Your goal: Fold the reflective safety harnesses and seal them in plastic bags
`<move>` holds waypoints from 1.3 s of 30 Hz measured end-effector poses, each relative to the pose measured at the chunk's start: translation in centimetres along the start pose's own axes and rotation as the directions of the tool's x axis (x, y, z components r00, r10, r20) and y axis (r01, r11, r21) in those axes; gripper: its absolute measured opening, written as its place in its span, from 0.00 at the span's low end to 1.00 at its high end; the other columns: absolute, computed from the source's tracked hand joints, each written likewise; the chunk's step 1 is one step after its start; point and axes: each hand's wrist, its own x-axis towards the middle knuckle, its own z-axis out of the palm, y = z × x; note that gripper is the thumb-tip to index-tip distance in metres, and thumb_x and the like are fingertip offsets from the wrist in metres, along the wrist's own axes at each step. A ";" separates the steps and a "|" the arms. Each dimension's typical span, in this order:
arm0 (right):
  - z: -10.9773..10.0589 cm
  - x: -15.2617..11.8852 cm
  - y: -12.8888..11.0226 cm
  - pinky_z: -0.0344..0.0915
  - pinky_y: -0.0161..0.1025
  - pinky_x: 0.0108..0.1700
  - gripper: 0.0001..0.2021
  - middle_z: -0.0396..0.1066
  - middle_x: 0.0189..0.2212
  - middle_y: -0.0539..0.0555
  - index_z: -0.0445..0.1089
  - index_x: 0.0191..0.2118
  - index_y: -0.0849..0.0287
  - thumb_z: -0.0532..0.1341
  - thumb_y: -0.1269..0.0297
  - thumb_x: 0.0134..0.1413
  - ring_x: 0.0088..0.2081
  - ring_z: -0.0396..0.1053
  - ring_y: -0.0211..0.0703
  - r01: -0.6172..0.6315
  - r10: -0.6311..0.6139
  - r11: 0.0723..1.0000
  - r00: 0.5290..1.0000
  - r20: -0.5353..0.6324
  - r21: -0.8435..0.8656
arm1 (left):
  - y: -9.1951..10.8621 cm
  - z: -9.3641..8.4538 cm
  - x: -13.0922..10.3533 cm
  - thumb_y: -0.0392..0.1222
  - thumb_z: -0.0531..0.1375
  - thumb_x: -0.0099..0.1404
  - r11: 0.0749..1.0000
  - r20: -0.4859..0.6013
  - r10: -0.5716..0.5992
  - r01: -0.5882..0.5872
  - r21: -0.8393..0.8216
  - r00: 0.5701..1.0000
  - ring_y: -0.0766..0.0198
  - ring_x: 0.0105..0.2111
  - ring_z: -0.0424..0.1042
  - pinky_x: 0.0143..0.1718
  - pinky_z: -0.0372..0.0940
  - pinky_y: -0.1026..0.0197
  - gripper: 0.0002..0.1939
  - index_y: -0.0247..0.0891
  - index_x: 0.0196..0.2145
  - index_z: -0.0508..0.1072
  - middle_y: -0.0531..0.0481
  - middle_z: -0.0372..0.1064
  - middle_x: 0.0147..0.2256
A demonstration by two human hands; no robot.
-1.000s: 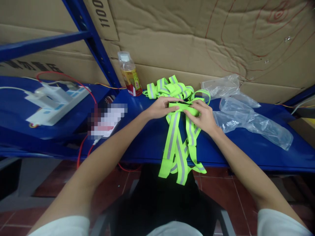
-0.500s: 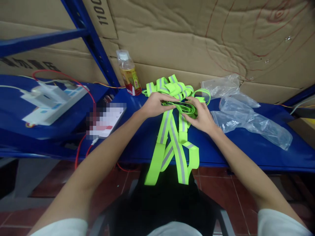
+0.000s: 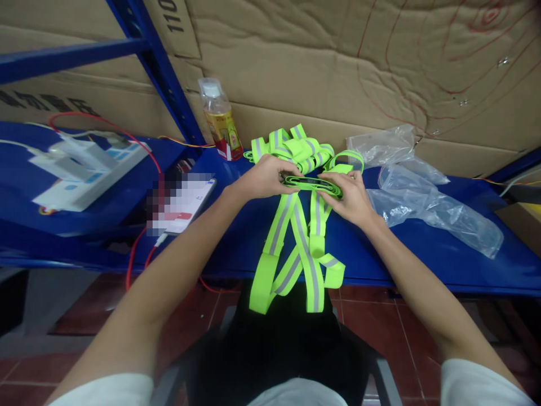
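Between my two hands is a flattened roll of neon-green strap, its layers seen edge-on with something dark among them. My left hand pinches its left end, and my right hand grips its right end with the thumb below. Loose reflective straps with a grey stripe hang from under the roll, over the table's front edge towards my lap. Just behind my hands lies a heap of the same green straps. A strap loop stands up beyond my right hand.
Crumpled clear plastic bags lie to the right on the blue table. A drink bottle stands at the back left. A phone with a red cable and a white power strip are on the left. Cardboard walls the back.
The roll between my hands has been drawn out flatter and longer, its loops pressed closer together. My hands are slightly further apart. The camera view has shifted a little.
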 end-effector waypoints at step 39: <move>-1.6 0.4 -1.5 0.61 0.43 0.41 0.17 0.79 0.31 0.50 0.75 0.41 0.53 0.64 0.44 0.69 0.29 0.73 0.46 0.017 -0.069 0.985 0.950 0.304 0.172 | 0.5 1.8 -0.6 0.33 0.61 0.48 0.956 0.324 0.041 -0.132 0.263 0.945 0.65 0.23 0.50 0.30 0.42 0.56 0.17 0.41 0.22 0.51 0.54 0.54 0.24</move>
